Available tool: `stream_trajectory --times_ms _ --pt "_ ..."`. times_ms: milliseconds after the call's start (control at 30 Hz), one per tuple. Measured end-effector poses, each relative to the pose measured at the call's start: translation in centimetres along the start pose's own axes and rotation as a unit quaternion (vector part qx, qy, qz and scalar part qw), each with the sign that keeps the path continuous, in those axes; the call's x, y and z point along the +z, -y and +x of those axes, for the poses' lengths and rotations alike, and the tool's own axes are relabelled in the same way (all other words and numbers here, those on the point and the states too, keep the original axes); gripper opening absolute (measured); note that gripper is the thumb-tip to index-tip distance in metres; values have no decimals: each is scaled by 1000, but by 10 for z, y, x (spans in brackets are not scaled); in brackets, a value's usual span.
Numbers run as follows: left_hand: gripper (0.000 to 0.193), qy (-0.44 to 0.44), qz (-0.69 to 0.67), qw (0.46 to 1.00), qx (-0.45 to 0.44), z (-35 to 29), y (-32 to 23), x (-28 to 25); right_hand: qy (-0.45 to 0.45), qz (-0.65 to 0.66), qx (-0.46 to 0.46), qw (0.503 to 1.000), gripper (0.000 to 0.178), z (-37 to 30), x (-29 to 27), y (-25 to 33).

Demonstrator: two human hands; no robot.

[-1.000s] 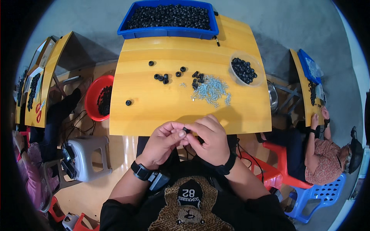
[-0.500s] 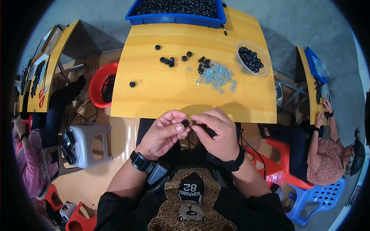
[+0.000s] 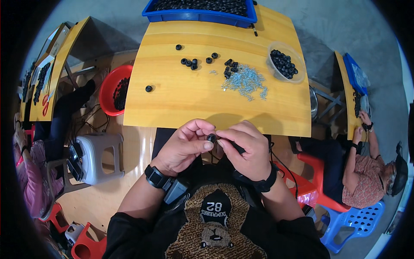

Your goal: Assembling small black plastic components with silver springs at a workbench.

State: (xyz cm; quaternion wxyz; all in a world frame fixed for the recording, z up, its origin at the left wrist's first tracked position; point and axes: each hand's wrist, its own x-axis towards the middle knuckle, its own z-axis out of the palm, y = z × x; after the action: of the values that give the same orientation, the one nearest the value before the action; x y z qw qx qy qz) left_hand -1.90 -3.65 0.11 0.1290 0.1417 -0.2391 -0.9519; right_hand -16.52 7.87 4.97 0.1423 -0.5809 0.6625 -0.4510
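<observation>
Just off the table's near edge, my left hand (image 3: 186, 146) pinches a small round black part (image 3: 211, 137) with a hole between thumb and fingers. My right hand (image 3: 246, 149) is closed beside it, its fingertips close against the part. A black handle-like thing (image 3: 237, 147) shows between its thumb and fingers; its tip is too small to make out. On the table, small clear or silvery pieces (image 3: 246, 82) lie in a loose pile, with several black parts (image 3: 228, 71) at its upper left. More black parts (image 3: 189, 63) are scattered to the left.
A blue tray (image 3: 200, 16) full of black parts stands at the far edge of the yellow table (image 3: 181, 103). A clear bowl (image 3: 302, 69) of them sits at the right. Left of the table is a red basin (image 3: 103, 97). Co-workers (image 3: 364, 177) sit at both sides.
The table and its contents appear slightly higher in view. Both hands keep their hold and have shifted slightly right; the part stays between them.
</observation>
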Motion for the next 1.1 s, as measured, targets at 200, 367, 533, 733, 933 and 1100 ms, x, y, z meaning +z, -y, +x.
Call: stream_trajectory --times_ms 200,367,533,733,933,1100 --pt "34 21 49 998 14 0 2 -4 39 -4 -18 999 36 2 0 3" --pt "35 30 43 999 11 1 0 -4 47 -6 -20 999 36 4 0 5" --pt "31 31 9 999 -31 -1 0 -6 62 -15 -15 998 34 5 -1 4" --pt "22 9 35 993 -108 -5 1 -13 76 -18 -35 996 29 4 -4 1" --pt "19 -3 29 991 -133 -2 6 -12 90 -18 -34 995 32 1 -8 -11" --pt "18 -25 52 991 -123 0 8 -12 104 -17 -9 994 31 0 -10 -12"
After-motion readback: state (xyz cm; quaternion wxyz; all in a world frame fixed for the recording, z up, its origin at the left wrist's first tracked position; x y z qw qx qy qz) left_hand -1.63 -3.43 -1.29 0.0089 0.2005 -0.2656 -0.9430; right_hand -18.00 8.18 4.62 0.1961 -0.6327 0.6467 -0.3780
